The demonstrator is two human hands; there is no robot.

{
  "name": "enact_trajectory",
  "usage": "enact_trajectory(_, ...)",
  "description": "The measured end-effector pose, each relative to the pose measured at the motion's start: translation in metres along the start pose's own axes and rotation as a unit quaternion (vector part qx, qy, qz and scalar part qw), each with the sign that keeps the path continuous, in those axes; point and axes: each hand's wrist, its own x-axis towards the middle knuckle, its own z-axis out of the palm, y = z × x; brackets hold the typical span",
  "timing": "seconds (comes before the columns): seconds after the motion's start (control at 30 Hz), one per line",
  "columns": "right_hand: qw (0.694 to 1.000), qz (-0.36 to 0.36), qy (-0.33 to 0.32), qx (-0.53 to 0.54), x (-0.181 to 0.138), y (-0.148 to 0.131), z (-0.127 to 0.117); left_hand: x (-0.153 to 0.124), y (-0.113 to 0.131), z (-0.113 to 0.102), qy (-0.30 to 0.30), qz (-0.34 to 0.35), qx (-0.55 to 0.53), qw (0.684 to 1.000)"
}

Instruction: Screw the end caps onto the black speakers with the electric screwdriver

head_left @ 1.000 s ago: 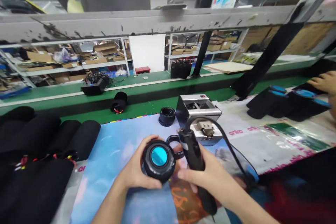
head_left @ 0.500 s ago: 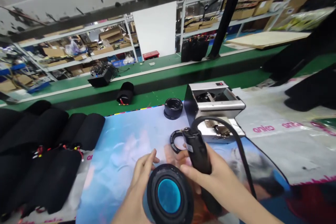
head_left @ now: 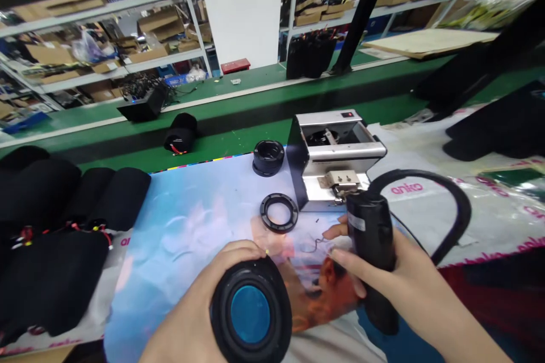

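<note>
My left hand (head_left: pixel 193 300) is wrapped round a black round speaker (head_left: pixel 276 300) with a shiny blue disc at its centre, the disc turned up towards me. A small yellow spot shows by the fingertips at the speaker's far rim. My right hand (head_left: pixel 411 281) grips a black electric screwdriver (head_left: pixel 370 232), its cable end up and a thick black cable looping off to the right. The screwdriver's tip is out of sight. Beyond the hands, a black ring (head_left: pixel 264 216) with holes lies flat on the printed sheet (head_left: pixel 191 210). A thin dark strand curls by my right fingertips.
A silver screw feeder (head_left: pixel 340 153) stands behind the ring, with black round parts (head_left: pixel 268 157) to its left. Black sleeve-like pieces (head_left: pixel 97 198) with coloured wire ends are piled at left. Behind runs a green bench (head_left: pixel 234 139); shelves with boxes stand farther back.
My right hand has moved right with the screwdriver, away from the speaker. My left hand has closed round the speaker's far side. The ring shows whole now, and the view has shifted.
</note>
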Motion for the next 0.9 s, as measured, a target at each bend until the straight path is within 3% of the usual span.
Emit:
enact_trajectory(0.13, 0.998, -0.001, -0.053, -0.037, 0.001, 0.005, 0.004, -0.002, -0.003, 0.009, 0.104, 0.044, 0.089, 0.99)
enact_trajectory(0.23, 0.991, -0.035, -0.077, -0.107, 0.012, 0.003, 0.012, 0.001, -0.008, 0.014, 0.141, 0.093, 0.116, 0.979)
enact_trajectory(0.37, 0.976, -0.115, -0.09, -0.161, 0.036, -0.002, 0.035, 0.012, -0.014, 0.016, 0.146, 0.138, 0.132, 0.971)
enact_trajectory(0.6, 0.938, -0.223, -0.144, -0.222, 0.064, -0.005, 0.07, 0.017, -0.021, 0.017, 0.138, 0.155, 0.107, 0.972)
enact_trajectory(0.77, 0.942, -0.209, -0.081, -0.249, 0.059, -0.019, 0.062, 0.018, -0.027, 0.017, 0.117, 0.162, 0.085, 0.976)
enact_trajectory(0.9, 0.961, -0.163, -0.005, -0.226, 0.021, -0.049, 0.039, 0.022, -0.033, 0.021, 0.119, 0.173, 0.038, 0.977)
